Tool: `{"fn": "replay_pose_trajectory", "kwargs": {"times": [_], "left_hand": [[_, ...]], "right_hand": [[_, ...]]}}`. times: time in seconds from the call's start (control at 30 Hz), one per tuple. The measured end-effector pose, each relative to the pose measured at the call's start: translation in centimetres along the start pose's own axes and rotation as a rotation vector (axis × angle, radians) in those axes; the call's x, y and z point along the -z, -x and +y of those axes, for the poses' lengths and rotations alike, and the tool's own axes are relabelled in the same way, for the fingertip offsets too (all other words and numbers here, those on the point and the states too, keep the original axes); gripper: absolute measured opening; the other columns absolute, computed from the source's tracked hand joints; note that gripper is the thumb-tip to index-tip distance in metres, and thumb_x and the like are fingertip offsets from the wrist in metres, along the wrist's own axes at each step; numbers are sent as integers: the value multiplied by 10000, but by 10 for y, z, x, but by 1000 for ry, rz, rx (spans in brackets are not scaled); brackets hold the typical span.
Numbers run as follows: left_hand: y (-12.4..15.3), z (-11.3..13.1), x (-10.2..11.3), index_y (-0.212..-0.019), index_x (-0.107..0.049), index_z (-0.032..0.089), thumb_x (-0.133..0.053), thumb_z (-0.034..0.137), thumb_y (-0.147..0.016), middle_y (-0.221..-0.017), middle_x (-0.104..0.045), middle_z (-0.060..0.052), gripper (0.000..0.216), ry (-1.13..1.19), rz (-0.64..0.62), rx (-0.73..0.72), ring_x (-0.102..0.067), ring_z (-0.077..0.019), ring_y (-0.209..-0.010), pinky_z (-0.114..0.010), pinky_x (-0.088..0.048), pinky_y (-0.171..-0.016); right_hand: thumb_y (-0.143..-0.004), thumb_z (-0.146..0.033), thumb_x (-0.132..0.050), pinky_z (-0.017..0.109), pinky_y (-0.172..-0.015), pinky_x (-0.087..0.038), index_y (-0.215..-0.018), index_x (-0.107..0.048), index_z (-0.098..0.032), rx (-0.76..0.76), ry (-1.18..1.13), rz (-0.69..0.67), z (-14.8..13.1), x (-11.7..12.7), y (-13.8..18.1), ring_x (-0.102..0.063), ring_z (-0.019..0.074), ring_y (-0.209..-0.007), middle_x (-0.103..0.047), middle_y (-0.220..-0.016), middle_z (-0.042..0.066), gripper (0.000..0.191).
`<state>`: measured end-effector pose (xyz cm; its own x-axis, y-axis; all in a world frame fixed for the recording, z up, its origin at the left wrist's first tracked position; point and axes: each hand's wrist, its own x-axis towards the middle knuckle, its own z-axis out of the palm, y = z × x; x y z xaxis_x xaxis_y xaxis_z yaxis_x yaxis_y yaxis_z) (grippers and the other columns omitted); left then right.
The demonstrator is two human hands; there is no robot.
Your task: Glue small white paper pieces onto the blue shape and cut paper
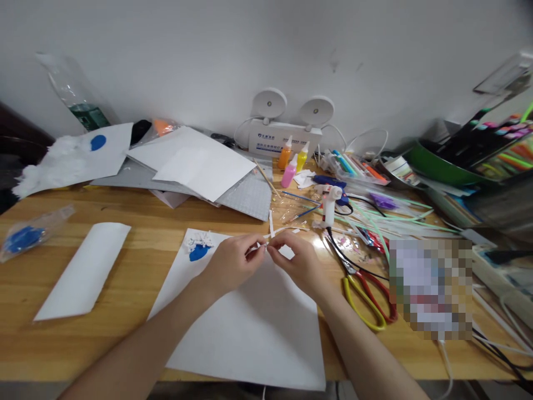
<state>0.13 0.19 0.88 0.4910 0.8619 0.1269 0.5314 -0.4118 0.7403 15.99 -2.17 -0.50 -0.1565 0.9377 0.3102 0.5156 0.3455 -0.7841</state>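
Note:
Both of my hands meet above the far edge of a large white sheet of paper [245, 328]. My left hand [237, 258] pinches a small white piece [265, 245], too small to make out exactly. Thumb and fingertips of my right hand [293, 258] close on the same piece from the other side. Left of my hands, a blue patch [199, 253] with white crumbly bits [200, 240] along its top lies on the sheet's upper left corner. Just beyond my fingers is a thin white strip [271, 224].
At right are scissors [366, 300], a glue gun [331, 205] with its cord, and a blurred-out object [431, 289]. Paint bottles [289, 172] stand by the wall. Stacked boards [200, 161], a folded white sheet [85, 272] and a bag of blue material [29, 236] lie left.

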Motion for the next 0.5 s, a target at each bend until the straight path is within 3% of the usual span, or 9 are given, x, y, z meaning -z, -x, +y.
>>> {"fn": "replay_pose_trajectory", "kwargs": {"times": [0.5], "left_hand": [[-1, 2, 0, -821, -589, 178, -402, 213, -791, -687, -593, -3, 193, 45, -7, -9, -508, -109, -607, -215, -373, -566]], "right_hand": [[-752, -166, -531, 272, -607, -422, -717, -552, -193, 20, 76, 117, -3, -3, 0, -520, 142, -647, -566, -676, 21, 49]]}}
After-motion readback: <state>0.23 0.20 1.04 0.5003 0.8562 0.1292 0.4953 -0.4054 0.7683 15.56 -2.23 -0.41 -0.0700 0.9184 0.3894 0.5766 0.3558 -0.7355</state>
